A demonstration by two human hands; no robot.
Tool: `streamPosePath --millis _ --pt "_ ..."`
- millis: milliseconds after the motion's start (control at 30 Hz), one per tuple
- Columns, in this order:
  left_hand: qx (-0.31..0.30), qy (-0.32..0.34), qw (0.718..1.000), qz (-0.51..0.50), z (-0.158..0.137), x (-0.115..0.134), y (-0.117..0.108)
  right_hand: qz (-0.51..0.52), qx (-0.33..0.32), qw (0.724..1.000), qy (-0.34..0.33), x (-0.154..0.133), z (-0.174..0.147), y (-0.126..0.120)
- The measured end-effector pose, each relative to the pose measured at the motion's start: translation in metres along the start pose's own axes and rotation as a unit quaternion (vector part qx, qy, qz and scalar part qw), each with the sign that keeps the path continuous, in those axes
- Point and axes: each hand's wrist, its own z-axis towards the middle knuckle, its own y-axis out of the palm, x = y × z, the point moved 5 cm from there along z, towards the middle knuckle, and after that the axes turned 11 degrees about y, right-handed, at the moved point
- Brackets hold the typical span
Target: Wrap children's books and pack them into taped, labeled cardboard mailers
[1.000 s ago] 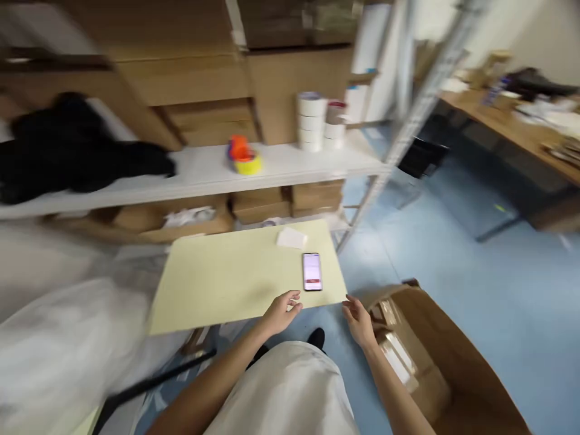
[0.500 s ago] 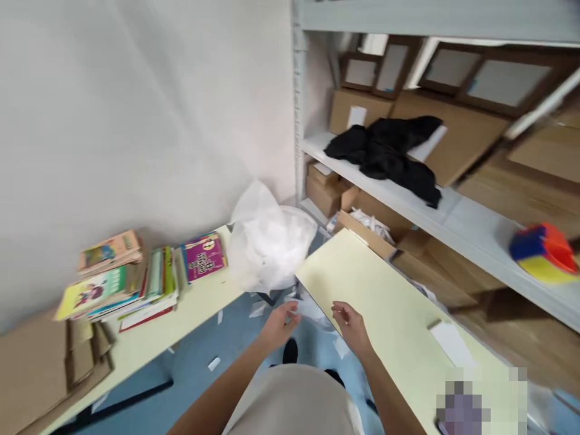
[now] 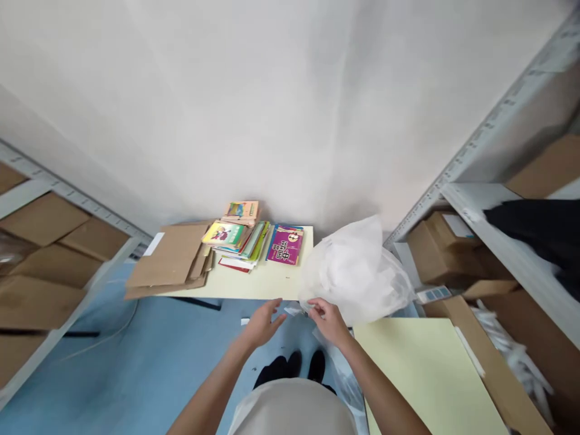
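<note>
My left hand (image 3: pixel 261 324) hangs in front of the table with its fingers apart and nothing in it. My right hand (image 3: pixel 330 323) is held up beside it, fingers loosely curled with gaps between them, and no held object shows. It overlaps the lower edge of a big white plastic bag (image 3: pixel 347 266); whether it touches the bag I cannot tell. Left of the bag, a purple book (image 3: pixel 284 245) lies on the pale yellow table (image 3: pixel 272 289). Next to that book is a stack of mixed books (image 3: pixel 240 241), with a yellow-and-green cover (image 3: pixel 224 234) near the top.
Flattened cardboard (image 3: pixel 167 257) covers the table's left end. A second pale table (image 3: pixel 421 368) stands at right, beside an open carton (image 3: pixel 489 362) holding white strips. Shelves of cardboard boxes (image 3: pixel 45 272) stand at left; black cloth (image 3: pixel 539 232) lies on the right shelf. Scraps dot the blue floor (image 3: pixel 181 356).
My view has swung left, from the right-hand shelf to the table with books. Both hands stay raised before me and apart; the right one now appears in front of the bag's edge.
</note>
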Motion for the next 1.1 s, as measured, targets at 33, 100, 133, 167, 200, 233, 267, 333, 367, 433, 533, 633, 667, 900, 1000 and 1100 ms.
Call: streamPosePath --millis 33,100,133,167,200,233,267,333,367,433,533,633,667,900,1000,1100 --pt "0.022 -0.003 1.0 0.017 0.001 -0.004 -0.011 -0.017 -0.023 1.0 -0.013 -0.011 0.013 0.006" --pt "0.071 0.0 0.996 0.057 0.002 -0.012 -0.033 -0.045 -0.05 0.997 -0.044 -0.033 0.037 0.019" --pt "0.097 0.005 0.992 0.079 0.003 -0.016 -0.045 -0.06 -0.051 0.995 -0.064 -0.043 0.049 0.026" --pt "0.123 0.011 0.987 0.101 0.004 -0.02 -0.058 -0.077 -0.046 0.992 -0.088 -0.054 0.059 0.033" --pt "0.146 0.018 0.982 0.121 0.005 -0.024 -0.07 -0.096 -0.038 0.988 -0.113 -0.064 0.069 0.041" --pt "0.166 0.024 0.976 0.138 0.007 -0.029 -0.083 -0.118 -0.031 0.983 -0.138 -0.074 0.077 0.05" --pt "0.18 0.03 0.971 0.152 0.01 -0.034 -0.096 -0.142 -0.026 0.977 -0.159 -0.083 0.085 0.06" --pt "0.202 0.043 0.963 0.174 0.017 -0.047 -0.121 -0.188 -0.024 0.964 -0.187 -0.101 0.099 0.082" --pt "0.211 0.049 0.959 0.183 0.021 -0.054 -0.134 -0.209 -0.023 0.958 -0.195 -0.109 0.106 0.094" --pt "0.23 0.06 0.951 0.198 0.031 -0.072 -0.162 -0.245 -0.017 0.947 -0.21 -0.126 0.12 0.117" --pt "0.243 0.077 0.945 0.206 0.055 -0.101 -0.204 -0.279 0.0 0.932 -0.232 -0.152 0.145 0.153" --pt "0.21 0.094 0.952 0.202 0.088 -0.129 -0.24 -0.309 0.027 0.922 -0.231 -0.176 0.176 0.192" --pt "0.191 0.095 0.955 0.204 0.099 -0.137 -0.249 -0.321 0.036 0.919 -0.225 -0.183 0.186 0.205" --pt "0.073 0.081 0.963 0.245 0.139 -0.173 -0.274 -0.378 0.072 0.899 -0.211 -0.194 0.223 0.259" --pt "0.1 0.089 0.958 0.255 0.127 -0.174 -0.276 -0.391 0.075 0.889 -0.228 -0.185 0.215 0.257" --pt "0.13 0.077 0.965 0.216 0.108 -0.174 -0.273 -0.386 0.091 0.89 -0.223 -0.175 0.208 0.25"
